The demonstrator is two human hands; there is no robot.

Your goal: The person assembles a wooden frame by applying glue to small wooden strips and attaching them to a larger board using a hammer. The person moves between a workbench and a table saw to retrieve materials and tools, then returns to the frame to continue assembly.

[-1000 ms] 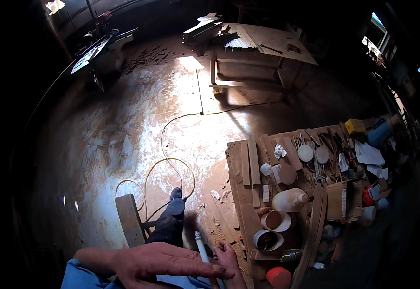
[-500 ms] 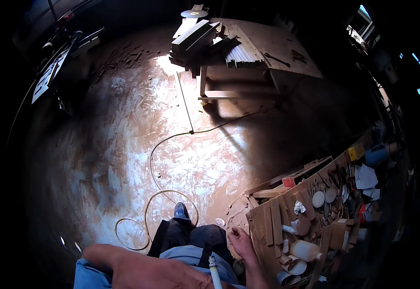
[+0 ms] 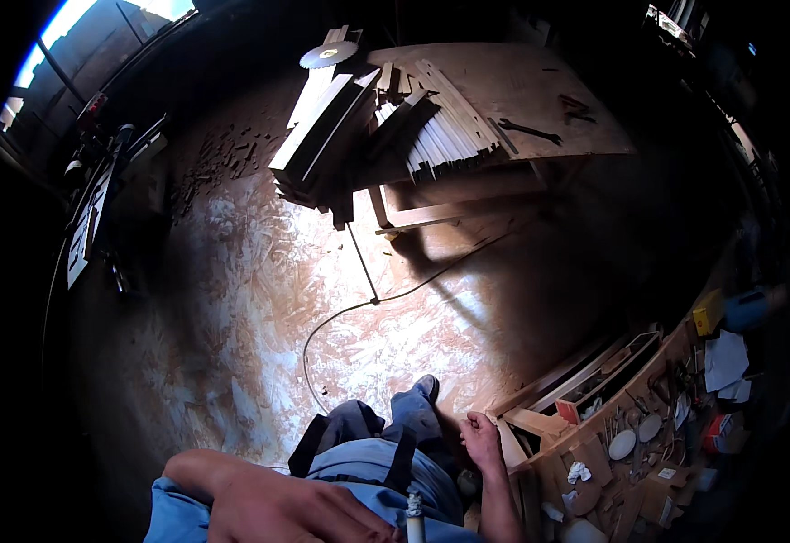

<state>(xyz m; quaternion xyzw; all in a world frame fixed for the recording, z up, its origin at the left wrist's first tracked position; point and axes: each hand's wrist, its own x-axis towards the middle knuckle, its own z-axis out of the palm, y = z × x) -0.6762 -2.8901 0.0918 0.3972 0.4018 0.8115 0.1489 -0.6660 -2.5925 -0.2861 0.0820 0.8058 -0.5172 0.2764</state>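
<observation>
My left hand (image 3: pixel 300 507) is raised large across the lower edge, arm bent, with its fingers closed at the lower end of a lit cigarette (image 3: pixel 415 519). Grey ash tips the cigarette; my fingertips are cut off by the picture's edge. My right hand (image 3: pixel 481 442) hangs at my right side with its fingers curled in, and I see nothing in it. It is beside the near corner of a cluttered wooden workbench (image 3: pixel 531 463), apart from the things lying there.
Ahead stands a wooden table (image 3: pixel 503 81) with stacked wood strips (image 3: pixel 322 127), a circular saw blade (image 3: pixel 329 54) and a wrench (image 3: pixel 529 133). A cable (image 3: pixel 309 339) snakes over the dusty floor (image 3: pixel 232 335). Offcuts (image 3: pixel 227 154) lie far left, near a machine (image 3: pixel 96 213).
I have stepped forward: the table looks larger and nearer, and my other foot is now in front. The cable loops have slipped from sight. Both hands keep about the same pose.
</observation>
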